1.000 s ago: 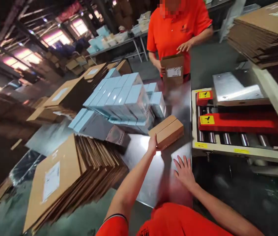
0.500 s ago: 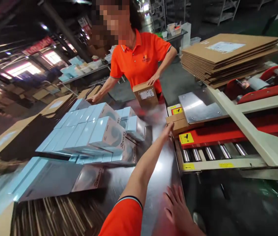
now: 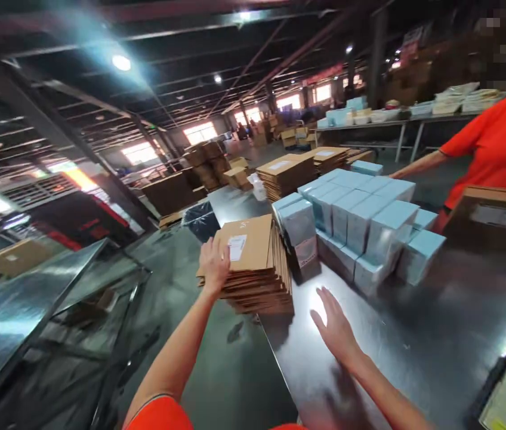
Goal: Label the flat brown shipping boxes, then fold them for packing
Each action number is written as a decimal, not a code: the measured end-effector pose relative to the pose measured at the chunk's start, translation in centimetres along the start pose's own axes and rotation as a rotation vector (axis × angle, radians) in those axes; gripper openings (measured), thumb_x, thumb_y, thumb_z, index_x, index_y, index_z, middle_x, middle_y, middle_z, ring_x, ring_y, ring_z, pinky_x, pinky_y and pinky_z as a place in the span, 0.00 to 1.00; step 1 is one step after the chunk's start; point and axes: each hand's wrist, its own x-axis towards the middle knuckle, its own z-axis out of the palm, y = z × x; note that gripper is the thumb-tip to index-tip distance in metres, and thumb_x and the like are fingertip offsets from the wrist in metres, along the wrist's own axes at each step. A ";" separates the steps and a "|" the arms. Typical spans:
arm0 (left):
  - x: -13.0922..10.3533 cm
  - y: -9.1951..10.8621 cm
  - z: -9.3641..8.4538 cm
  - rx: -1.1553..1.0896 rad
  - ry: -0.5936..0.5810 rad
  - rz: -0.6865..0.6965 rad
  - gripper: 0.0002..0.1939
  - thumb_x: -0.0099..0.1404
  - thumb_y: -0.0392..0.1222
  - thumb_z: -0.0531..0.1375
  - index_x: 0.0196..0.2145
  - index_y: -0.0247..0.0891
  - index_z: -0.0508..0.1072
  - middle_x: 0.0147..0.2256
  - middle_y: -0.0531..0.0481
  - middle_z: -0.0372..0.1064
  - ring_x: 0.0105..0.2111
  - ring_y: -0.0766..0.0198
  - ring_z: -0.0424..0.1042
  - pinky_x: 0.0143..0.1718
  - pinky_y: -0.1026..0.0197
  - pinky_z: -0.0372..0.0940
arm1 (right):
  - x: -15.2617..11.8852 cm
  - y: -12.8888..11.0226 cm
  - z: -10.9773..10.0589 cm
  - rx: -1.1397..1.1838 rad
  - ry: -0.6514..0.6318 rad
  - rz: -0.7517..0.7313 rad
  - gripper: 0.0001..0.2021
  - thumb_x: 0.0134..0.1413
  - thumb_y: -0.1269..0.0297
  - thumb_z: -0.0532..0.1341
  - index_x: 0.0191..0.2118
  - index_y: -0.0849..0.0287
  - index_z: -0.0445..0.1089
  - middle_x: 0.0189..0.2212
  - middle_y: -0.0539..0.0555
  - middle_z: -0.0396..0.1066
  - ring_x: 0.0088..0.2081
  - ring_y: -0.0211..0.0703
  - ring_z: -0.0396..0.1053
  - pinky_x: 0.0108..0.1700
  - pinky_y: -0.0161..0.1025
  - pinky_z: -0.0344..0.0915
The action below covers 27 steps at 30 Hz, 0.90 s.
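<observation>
My left hand [image 3: 215,266] rests on the near left corner of a stack of flattened cardboard cartons [image 3: 253,239], its fingers lying over the top carton beside a white label. The fingers are extended, not visibly closed round the cardboard. Over the shiny metal table [image 3: 396,334], my right hand [image 3: 334,325] is open with fingers apart and nothing in it. Beyond it stand rows of light blue product boxes [image 3: 355,209], stacked in layers. One pair of blue boxes [image 3: 295,221] sits right beside the carton stack.
At the right, a co-worker in an orange shirt [image 3: 499,143] stands behind a brown carton [image 3: 494,221]. More flattened cartons [image 3: 286,170] are piled past the blue boxes. A metal-topped frame [image 3: 33,316] is at the left, across the floor.
The view has swung left. My left hand has left the small brown carton at the roller machine and is now on the flattened cartons. My right hand is still empty over the table.
</observation>
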 end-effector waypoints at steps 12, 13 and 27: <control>-2.5 -7.3 -5.5 -0.777 0.172 -0.261 0.27 0.61 0.55 0.60 0.54 0.38 0.72 0.54 0.42 0.73 0.53 0.51 0.71 0.52 0.54 0.67 | 9.1 -16.5 -1.2 0.017 -0.437 0.043 0.36 0.64 0.43 0.51 0.69 0.62 0.54 0.68 0.65 0.54 0.70 0.61 0.47 0.69 0.61 0.43; -3.9 -6.4 -6.3 -1.016 0.233 -0.281 0.30 0.60 0.56 0.63 0.56 0.40 0.71 0.53 0.44 0.73 0.50 0.53 0.73 0.49 0.55 0.69 | 8.8 -16.1 -2.9 0.080 -0.392 0.035 0.36 0.63 0.41 0.52 0.69 0.58 0.54 0.67 0.62 0.55 0.69 0.59 0.49 0.69 0.60 0.45; -21.1 2.4 -0.7 -1.450 -0.590 -0.114 0.18 0.61 0.50 0.60 0.41 0.37 0.83 0.47 0.42 0.78 0.52 0.46 0.73 0.59 0.45 0.62 | 4.6 -5.8 -14.1 0.440 0.302 0.510 0.53 0.36 0.29 0.64 0.63 0.62 0.56 0.60 0.66 0.63 0.60 0.63 0.63 0.64 0.56 0.58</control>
